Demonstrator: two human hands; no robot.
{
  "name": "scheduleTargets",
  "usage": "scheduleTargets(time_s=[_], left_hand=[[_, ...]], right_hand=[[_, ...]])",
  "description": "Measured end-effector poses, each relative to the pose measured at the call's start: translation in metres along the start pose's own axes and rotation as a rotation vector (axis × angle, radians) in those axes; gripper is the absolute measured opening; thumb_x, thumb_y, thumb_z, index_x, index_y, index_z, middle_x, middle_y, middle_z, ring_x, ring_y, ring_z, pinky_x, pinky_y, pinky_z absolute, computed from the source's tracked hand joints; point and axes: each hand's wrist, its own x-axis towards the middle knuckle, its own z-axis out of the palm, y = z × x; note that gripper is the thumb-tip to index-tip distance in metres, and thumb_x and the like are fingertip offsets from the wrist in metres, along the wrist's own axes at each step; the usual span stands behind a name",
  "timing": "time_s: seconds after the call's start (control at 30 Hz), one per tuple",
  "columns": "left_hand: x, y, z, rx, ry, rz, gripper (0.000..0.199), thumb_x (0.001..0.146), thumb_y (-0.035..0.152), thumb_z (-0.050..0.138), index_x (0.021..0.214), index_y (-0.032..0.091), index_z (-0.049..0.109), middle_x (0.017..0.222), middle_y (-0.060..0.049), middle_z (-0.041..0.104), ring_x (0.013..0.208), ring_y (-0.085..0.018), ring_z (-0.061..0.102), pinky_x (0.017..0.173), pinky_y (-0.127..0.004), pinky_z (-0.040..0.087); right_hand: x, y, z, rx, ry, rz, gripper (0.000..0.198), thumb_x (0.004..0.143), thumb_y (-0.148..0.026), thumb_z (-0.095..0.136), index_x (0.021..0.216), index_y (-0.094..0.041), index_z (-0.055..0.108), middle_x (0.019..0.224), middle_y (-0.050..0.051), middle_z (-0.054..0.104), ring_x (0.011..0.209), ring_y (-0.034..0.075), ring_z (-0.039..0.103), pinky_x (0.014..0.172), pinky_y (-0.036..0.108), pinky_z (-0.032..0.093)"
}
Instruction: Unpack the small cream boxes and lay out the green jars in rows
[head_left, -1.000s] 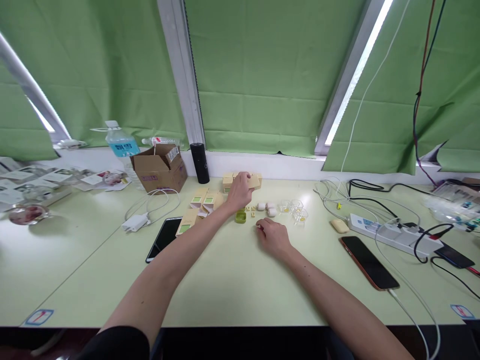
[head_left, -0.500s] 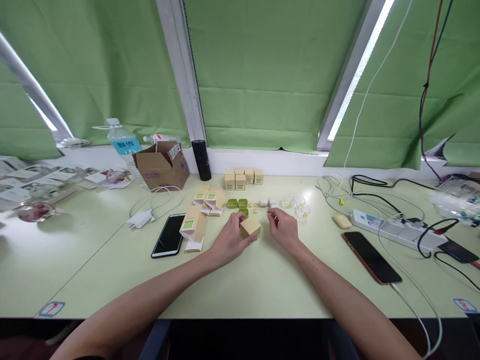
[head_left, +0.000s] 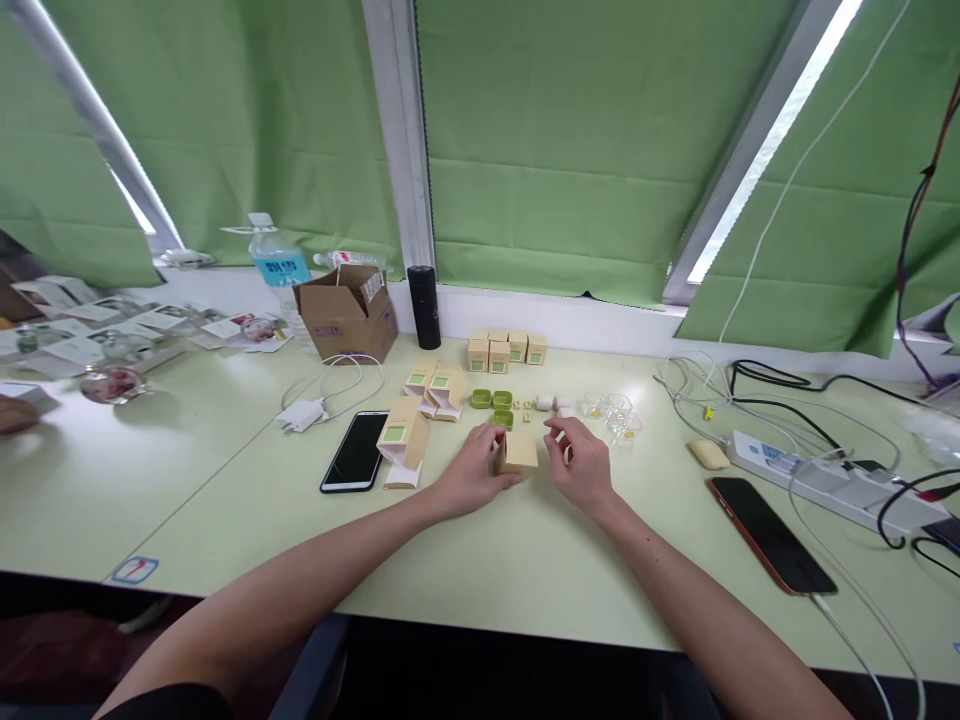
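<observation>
My left hand (head_left: 478, 472) is closed around a small tan cardboard box (head_left: 519, 453), fingers behind it and thumb along its near side. Just to the right is my right hand (head_left: 581, 462), its fingers loosely bent and apart from the box, with nothing visible in them. Behind the box are green square cups (head_left: 502, 400), tiny yellowish pieces (head_left: 527, 405) and pinkish-white rolls (head_left: 544, 402). Clear plastic cups (head_left: 621, 425) stand beyond my right hand. Left of my left hand lie unfolded tan boxes (head_left: 405, 435) with flaps out.
Several small closed boxes (head_left: 499, 357) stand at the back. A brown carton (head_left: 349, 325), black bottle (head_left: 424, 308) and phone (head_left: 356, 452) are to the left. A second phone (head_left: 772, 535), power strip (head_left: 832, 485) and tangled cables (head_left: 697, 385) occupy the right.
The view has turned, so everything sits slightly further right. The box in my left hand is lower and more level, and my right fingers have loosened a little.
</observation>
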Motion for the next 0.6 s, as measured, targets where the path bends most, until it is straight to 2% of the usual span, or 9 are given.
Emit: scheduleTargets(time_s=[0.17, 0.4, 0.6], left_hand=[[-0.002, -0.001, -0.001, 0.121, 0.105, 0.174, 0.05, 0.079, 0.026, 0.081, 0.119, 0.022, 0.051, 0.115, -0.01, 0.056, 0.112, -0.029, 0.056, 0.094, -0.046, 0.053], [-0.004, 0.0, 0.001, 0.183, 0.097, 0.271, 0.042, 0.088, 0.024, 0.069, 0.124, 0.023, 0.049, 0.115, -0.01, 0.051, 0.108, -0.026, 0.058, 0.088, -0.041, 0.057], [-0.003, -0.002, 0.003, 0.25, 0.124, 0.346, 0.042, 0.086, 0.017, 0.067, 0.124, 0.021, 0.049, 0.114, -0.011, 0.051, 0.107, -0.027, 0.056, 0.088, -0.041, 0.057]], right_hand=[[-0.003, -0.006, 0.0, 0.083, -0.035, -0.005, 0.027, 0.092, -0.028, 0.051, 0.118, -0.022, 0.058, 0.105, 0.006, 0.067, 0.065, 0.013, 0.062, 0.056, 0.027, 0.047], [-0.008, -0.017, 0.001, 0.146, -0.16, -0.02, 0.047, 0.09, -0.028, 0.054, 0.137, -0.025, 0.046, 0.133, 0.011, 0.055, 0.084, 0.017, 0.066, 0.059, 0.029, 0.054], [-0.01, -0.022, 0.0, 0.129, -0.199, -0.034, 0.054, 0.089, -0.025, 0.054, 0.141, -0.027, 0.04, 0.138, 0.012, 0.05, 0.089, 0.019, 0.066, 0.064, 0.031, 0.057]])
